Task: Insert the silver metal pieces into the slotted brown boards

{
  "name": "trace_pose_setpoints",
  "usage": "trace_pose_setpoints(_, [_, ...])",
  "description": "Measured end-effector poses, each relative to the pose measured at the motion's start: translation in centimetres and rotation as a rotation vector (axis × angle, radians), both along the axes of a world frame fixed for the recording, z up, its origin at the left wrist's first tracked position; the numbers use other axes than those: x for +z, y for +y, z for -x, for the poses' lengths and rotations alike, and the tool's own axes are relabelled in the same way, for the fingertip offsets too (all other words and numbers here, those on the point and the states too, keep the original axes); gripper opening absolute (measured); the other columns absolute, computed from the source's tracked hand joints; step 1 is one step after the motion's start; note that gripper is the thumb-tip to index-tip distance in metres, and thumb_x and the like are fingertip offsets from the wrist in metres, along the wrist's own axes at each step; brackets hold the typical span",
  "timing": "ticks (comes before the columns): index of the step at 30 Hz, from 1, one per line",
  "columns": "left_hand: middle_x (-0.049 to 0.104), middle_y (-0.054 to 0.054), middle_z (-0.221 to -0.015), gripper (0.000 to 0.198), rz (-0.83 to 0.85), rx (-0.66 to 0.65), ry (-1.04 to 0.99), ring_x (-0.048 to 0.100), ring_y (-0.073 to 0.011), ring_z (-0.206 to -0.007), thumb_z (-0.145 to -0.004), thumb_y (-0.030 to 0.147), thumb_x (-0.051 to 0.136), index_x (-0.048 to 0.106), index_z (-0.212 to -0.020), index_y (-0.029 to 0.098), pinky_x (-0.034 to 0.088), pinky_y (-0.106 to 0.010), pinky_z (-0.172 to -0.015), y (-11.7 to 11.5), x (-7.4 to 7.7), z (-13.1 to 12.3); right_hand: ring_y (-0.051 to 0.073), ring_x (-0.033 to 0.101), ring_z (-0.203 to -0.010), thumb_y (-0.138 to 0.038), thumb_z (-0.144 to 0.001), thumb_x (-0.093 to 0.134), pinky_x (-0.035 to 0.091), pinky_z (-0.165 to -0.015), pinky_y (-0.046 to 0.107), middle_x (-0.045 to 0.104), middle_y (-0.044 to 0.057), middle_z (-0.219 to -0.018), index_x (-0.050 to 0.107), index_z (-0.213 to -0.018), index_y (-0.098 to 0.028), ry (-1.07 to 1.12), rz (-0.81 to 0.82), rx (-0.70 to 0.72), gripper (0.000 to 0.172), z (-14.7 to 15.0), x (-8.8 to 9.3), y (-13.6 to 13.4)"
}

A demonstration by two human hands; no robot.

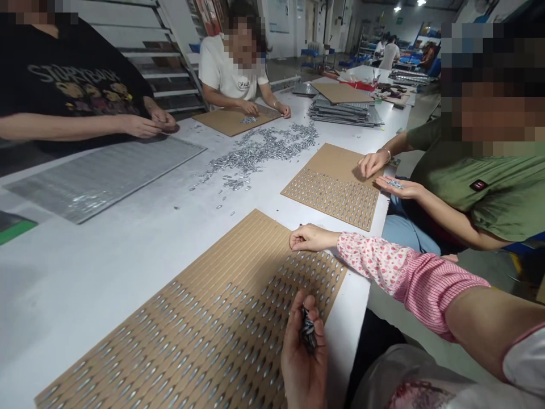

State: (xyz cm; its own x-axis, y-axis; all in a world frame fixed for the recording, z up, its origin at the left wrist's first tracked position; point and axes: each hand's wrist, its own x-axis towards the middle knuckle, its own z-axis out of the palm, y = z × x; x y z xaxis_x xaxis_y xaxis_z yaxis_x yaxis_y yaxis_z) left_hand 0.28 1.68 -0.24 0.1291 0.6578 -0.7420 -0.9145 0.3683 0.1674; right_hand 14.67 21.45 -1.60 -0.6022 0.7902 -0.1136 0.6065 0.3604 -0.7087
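A large brown cardboard board (pixel 221 284) with rows of slots lies in front of me, many slots filled with small silver metal pieces. My left hand (pixel 303 358) is cupped palm up at the board's near right edge, closed round a bunch of the metal pieces (pixel 307 332). My right hand (pixel 310 238), in a pink floral sleeve, rests on the board's far right corner with fingers curled in a pinch. What it pinches is hidden.
A heap of loose metal pieces (pixel 259 150) lies mid-table. A person in green on the right works at a second slotted board (pixel 336 190). Two other people sit at the far side, by a grey tray (pixel 106 173) and a cardboard sheet (pixel 234 120). Stacked trays (pixel 344 111) stand beyond.
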Motion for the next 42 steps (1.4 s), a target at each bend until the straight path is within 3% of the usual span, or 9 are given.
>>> trace_pose_setpoints(4, [0.068, -0.006, -0.08, 0.031, 0.026, -0.014, -0.039, 0.058, -0.0055, -0.056, -0.093, 0.009, 0.04, 0.069, -0.085, 0.014, 0.048, -0.011, -0.047, -0.1, 0.0, 0.0, 0.009, 0.052, -0.068, -0.017, -0.082, 0.063, 0.037, -0.069, 0.02, 0.059, -0.002, -0.071, 0.067, -0.082, -0.013, -0.033, -0.111, 0.082, 0.005, 0.1, -0.4, 0.3])
trace_pose_setpoints(11, [0.06, 0.0, -0.078, 0.005, -0.175, 0.057, 0.016, 0.053, -0.0049, -0.06, -0.083, 0.013, 0.064, 0.068, -0.084, 0.015, 0.047, -0.012, -0.05, -0.3, -0.5, -0.3, 0.011, 0.051, -0.072, -0.009, -0.078, 0.064, 0.039, -0.078, 0.025, 0.056, -0.001, -0.071, 0.064, -0.078, -0.014, -0.01, -0.242, 0.052, 0.005, 0.4, -1.0, -0.1])
trace_pose_setpoints(14, [0.056, 0.002, -0.076, 0.012, -0.208, 0.086, 0.043, 0.049, -0.0031, -0.058, -0.077, 0.016, 0.072, 0.068, -0.089, 0.015, 0.044, -0.011, -0.049, -0.2, -0.8, -0.5, 0.011, 0.052, -0.07, -0.02, -0.081, 0.066, 0.041, -0.072, 0.023, 0.06, 0.0, -0.074, 0.066, -0.083, -0.014, 0.124, -0.131, 0.021, 0.006, 0.6, 0.1, -2.1])
trace_pose_setpoints(19, [0.047, 0.006, -0.066, 0.024, -0.213, 0.086, 0.026, 0.038, -0.0008, -0.048, -0.071, 0.028, 0.08, 0.062, -0.074, 0.014, 0.034, -0.009, -0.04, -0.1, -0.8, -0.5, 0.01, 0.057, -0.071, -0.031, -0.083, 0.067, 0.044, -0.066, 0.021, 0.064, 0.001, -0.08, 0.067, -0.091, -0.013, 0.352, 0.231, 0.293, 0.02, 1.0, 2.3, -6.7])
trace_pose_setpoints(29, [0.04, 0.008, -0.056, 0.031, -0.265, 0.041, 0.027, 0.033, -0.0013, -0.041, -0.071, 0.039, 0.079, 0.06, -0.073, 0.014, 0.031, -0.012, -0.035, -0.1, -1.4, -0.7, 0.012, 0.058, -0.085, -0.03, -0.08, 0.07, 0.046, -0.08, 0.025, 0.064, 0.003, -0.086, 0.066, -0.082, -0.016, 0.499, 0.18, 0.271, 0.015, 1.9, 1.3, -9.6])
trace_pose_setpoints(32, [0.054, 0.001, -0.066, 0.026, -0.164, 0.072, -0.026, 0.048, -0.0046, -0.05, -0.094, 0.033, 0.051, 0.063, -0.082, 0.014, 0.04, -0.013, -0.041, 0.2, -0.7, -0.4, 0.012, 0.061, -0.082, -0.037, -0.082, 0.067, 0.048, -0.076, 0.025, 0.066, 0.003, -0.087, 0.063, -0.086, -0.015, 0.626, 0.375, 0.152, 0.023, 1.6, 0.8, -8.2])
trace_pose_setpoints(35, [0.064, -0.006, -0.085, 0.038, -0.053, 0.08, -0.064, 0.059, -0.0063, -0.065, -0.1, 0.014, 0.026, 0.063, -0.107, 0.014, 0.049, -0.014, -0.053, 0.3, -0.2, 0.1, 0.011, 0.063, -0.074, -0.037, -0.078, 0.07, 0.049, -0.072, 0.024, 0.068, 0.003, -0.081, 0.061, -0.088, -0.015, 0.738, 0.462, -0.181, 0.026, 0.5, -0.2, -4.9])
trace_pose_setpoints(38, [0.058, 0.0, -0.073, 0.037, -0.16, 0.069, -0.201, 0.05, -0.0029, -0.052, -0.098, 0.009, 0.025, 0.062, -0.1, 0.015, 0.041, -0.01, -0.045, 0.1, -0.6, 0.5, 0.01, 0.063, -0.067, -0.027, -0.074, 0.072, 0.047, -0.066, 0.022, 0.069, 0.002, -0.075, 0.064, -0.089, -0.014, 0.639, 0.376, -0.397, 0.021, -0.8, -1.4, -1.4])
trace_pose_setpoints(42, [0.047, 0.004, -0.061, 0.029, -0.268, 0.028, -0.326, 0.043, -0.0024, -0.043, -0.097, 0.01, 0.032, 0.058, -0.085, 0.016, 0.033, -0.011, -0.038, -0.2, -1.6, 0.7, 0.01, 0.061, -0.065, -0.022, -0.077, 0.068, 0.045, -0.067, 0.022, 0.068, 0.001, -0.072, 0.067, -0.082, -0.012, 0.391, 0.222, -0.384, 0.011, -1.8, -2.6, 0.7])
